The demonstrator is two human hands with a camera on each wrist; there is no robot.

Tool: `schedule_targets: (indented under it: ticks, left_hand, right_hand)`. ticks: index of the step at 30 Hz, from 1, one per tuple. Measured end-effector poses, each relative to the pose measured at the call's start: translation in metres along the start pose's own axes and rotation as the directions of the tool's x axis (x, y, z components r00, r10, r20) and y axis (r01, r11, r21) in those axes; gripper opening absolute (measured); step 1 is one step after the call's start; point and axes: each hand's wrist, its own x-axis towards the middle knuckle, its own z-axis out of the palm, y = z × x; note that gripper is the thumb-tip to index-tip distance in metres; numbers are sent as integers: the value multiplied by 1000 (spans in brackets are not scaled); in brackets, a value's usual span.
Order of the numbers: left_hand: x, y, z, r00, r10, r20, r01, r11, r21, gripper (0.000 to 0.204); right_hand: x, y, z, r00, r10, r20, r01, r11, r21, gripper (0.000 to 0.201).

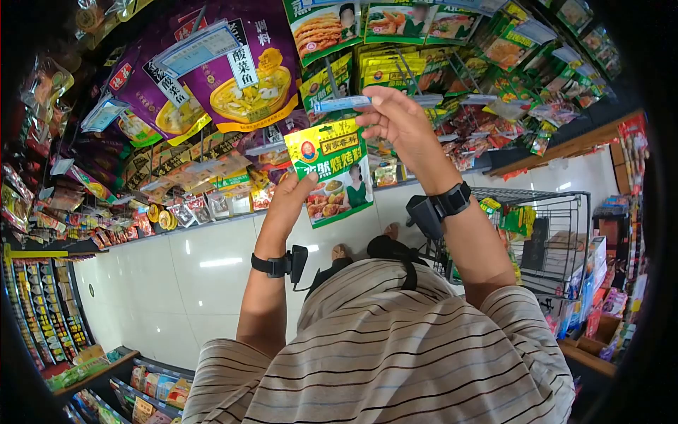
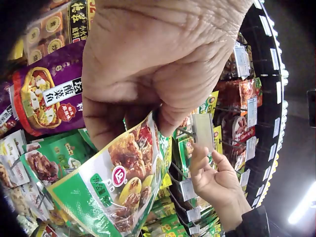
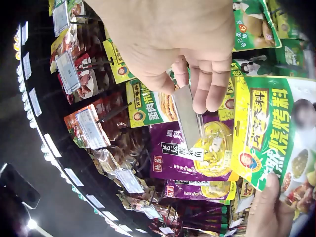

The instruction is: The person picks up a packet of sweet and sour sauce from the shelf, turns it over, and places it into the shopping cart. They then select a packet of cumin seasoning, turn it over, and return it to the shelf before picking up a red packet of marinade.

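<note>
In the head view the left hand [image 1: 283, 208] pinches the lower left edge of a yellow and green seasoning packet [image 1: 330, 177], held upright with its printed front showing. Close to the packet's upper right corner, the right hand [image 1: 406, 131] has its fingers at a price tag [image 1: 342, 104] on a hook's end. The right wrist view shows that hand [image 3: 173, 54] pinching the tag [image 3: 189, 116] between thumb and fingers. From the left wrist, the packet [image 2: 118, 182] hangs beneath the left hand [image 2: 158, 64], whose fingertips grip its edge.
Purple pouches [image 1: 247, 78] hang at the upper left. Green packets [image 1: 395, 25] hang above on hooks with tags. A wire cart [image 1: 565, 212] holding packets stands at the right. Lower shelves [image 1: 152, 385] line the bottom left, across the tiled floor [image 1: 205, 283].
</note>
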Motion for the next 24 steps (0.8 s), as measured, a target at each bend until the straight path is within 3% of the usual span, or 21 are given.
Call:
schedule_targets:
  ticks: [16,24]
  left_hand:
    - [15,25,11,999,42,6,-42,999,20,39]
    - [46,17,9,990,144,7,-144,988,59,36]
  right_hand:
    - [4,0,-1,1000,-3,-7,3,1000,-6,37]
    - [3,-3,1,1000,11,6,-11,1000,0,34]
